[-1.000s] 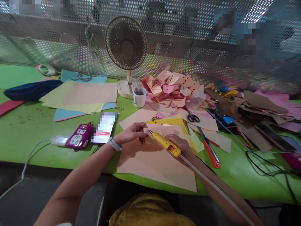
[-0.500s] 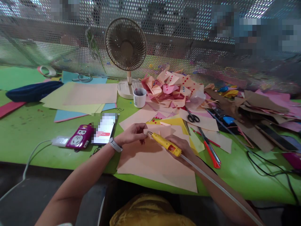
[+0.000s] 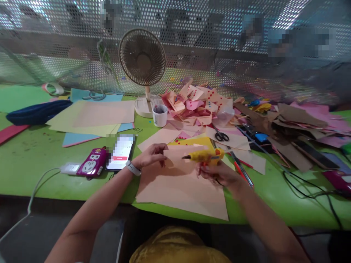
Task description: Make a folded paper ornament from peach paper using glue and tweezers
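In my right hand (image 3: pixel 215 172) is a yellow hot glue gun (image 3: pixel 201 156), gripped by its handle. Its dark nozzle points left toward my other hand, and the glue stick sticks out of its rear. My left hand (image 3: pixel 153 155) is closed, thumb against fingers, on a small piece of peach paper (image 3: pixel 170 155); its outline blends with the sheets behind it. Both hands are over large peach paper sheets (image 3: pixel 181 193) at the table's front edge. The glue gun's tip is apart from my left fingers.
A phone (image 3: pixel 121 151) and a purple power adapter (image 3: pixel 91 162) lie left. Behind stand a fan (image 3: pixel 142 58) and a white cup (image 3: pixel 159 116), beside a heap of folded paper (image 3: pixel 196 100). Scissors (image 3: pixel 221 136) and a red cutter (image 3: pixel 241 171) lie right, near black cables (image 3: pixel 307 195).
My right hand has moved right and turned the glue gun, so its nozzle has drawn away from the paper in my left hand. My left hand has barely moved.
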Available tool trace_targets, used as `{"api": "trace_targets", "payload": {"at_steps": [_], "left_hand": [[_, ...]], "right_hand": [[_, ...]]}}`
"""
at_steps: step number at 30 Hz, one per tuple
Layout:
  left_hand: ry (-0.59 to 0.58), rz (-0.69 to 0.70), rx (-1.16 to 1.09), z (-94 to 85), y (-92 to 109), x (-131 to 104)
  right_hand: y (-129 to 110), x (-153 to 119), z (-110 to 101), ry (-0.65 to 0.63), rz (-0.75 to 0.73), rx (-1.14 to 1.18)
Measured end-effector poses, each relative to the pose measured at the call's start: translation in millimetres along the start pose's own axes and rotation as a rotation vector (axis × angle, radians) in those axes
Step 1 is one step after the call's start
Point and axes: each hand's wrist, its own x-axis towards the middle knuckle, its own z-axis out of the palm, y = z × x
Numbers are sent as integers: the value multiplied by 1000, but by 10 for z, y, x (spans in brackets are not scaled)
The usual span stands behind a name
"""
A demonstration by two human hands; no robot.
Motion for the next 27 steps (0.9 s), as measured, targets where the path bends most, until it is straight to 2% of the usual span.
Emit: {"api": "trace_targets", "payload": {"at_steps": [3,6,10,14,17,19,21,24,27], "left_hand": [[21,-2,23,2,1,15],[38,-10,33,11,-2,30],[75,-29,68,9,-1,48],[69,-33,125,3,15,62],[81,-51,130,-3,22,73],[85,-63,136,-7,23,82],[78,-76,151,-10,25,92],[75,-78,170,-16,24,103],[83,-85,174,-27,5,109]], "right_hand": [[-96,-80,-59,-23,-147,132],[-256,-228,-128,97,-291,43],[-468,-500,-397,448,-450,-202],[-493,-725,-932,870,-621,-458],[-376,-840,-1411,1101,-539,-724],[-271,-905,-1711,1132,-426,-977],[-162,-963,-1975,1165,-356,-1087],[1,-1029,-2300,1145,-216,-1254],[127,-1066,-2513,996,-118,-1287]]}}
